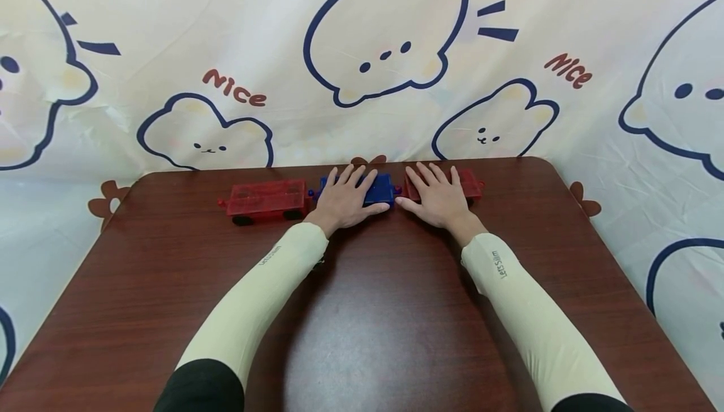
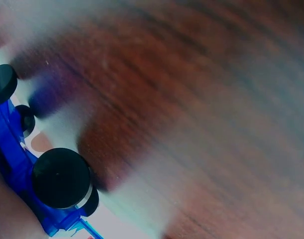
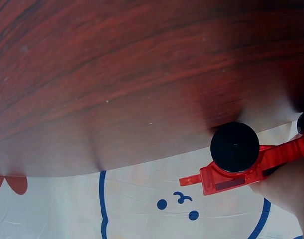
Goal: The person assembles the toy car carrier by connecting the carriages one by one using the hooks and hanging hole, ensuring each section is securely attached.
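Observation:
Three translucent toy train cars stand in a row near the table's far edge in the head view. My left hand [image 1: 346,201] rests flat, fingers spread, over the blue car [image 1: 380,189], covering its left part. Over the right red car [image 1: 469,184] lies my right hand [image 1: 440,200], also with straight, spread fingers. The left red car [image 1: 268,198] is left of my left hand, untouched. Black wheels [image 2: 62,178] under the blue car appear in the left wrist view. A black wheel [image 3: 235,147] and an end tab of the red car show in the right wrist view.
The dark brown wooden table [image 1: 390,311] spreads out in front of the arms. Behind its far edge hangs a white cloth [image 1: 351,129] with cartoon outlines and the word "Nice"; the cars stand close to it.

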Tool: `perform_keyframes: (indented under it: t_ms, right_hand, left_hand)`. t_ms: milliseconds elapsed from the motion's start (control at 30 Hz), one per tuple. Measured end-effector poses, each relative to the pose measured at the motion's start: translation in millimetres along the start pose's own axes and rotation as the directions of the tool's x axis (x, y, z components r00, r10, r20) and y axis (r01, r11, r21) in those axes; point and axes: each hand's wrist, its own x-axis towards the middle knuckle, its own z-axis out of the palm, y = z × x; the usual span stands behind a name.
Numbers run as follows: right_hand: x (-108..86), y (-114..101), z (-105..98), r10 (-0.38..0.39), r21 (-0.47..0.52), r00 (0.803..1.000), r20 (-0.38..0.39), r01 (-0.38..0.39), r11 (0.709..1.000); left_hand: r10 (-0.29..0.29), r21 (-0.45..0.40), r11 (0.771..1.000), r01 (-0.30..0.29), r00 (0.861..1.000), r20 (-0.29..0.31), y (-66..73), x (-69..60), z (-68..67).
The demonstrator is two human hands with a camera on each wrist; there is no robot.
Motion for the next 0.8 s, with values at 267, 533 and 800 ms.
perform_keyframes:
  t_ms: [267,533,800]
  right_hand:
    - [0.8,0.9,2.0,-0.004,-0.007,1.0,-0.013,0.004,1.0]
    - [0.1,2.3,2.7,0.003,-0.005,1.0,-0.008,-0.003,1.0]
    - [0.2,1.6,-2.0,-0.005,0.027,1.0,0.01,0.004,1.0]
  left_hand:
    - [0.001,0.009,1.0,-0.001,1.0,0.0,-0.8,0.5,1.1]
    - [0.0,0.025,1.0,0.0,1.0,0.016,0.3,1.8,1.3]
    - [0.003,0.015,1.0,-0.003,1.0,0.008,-0.3,-1.0,-0.8]
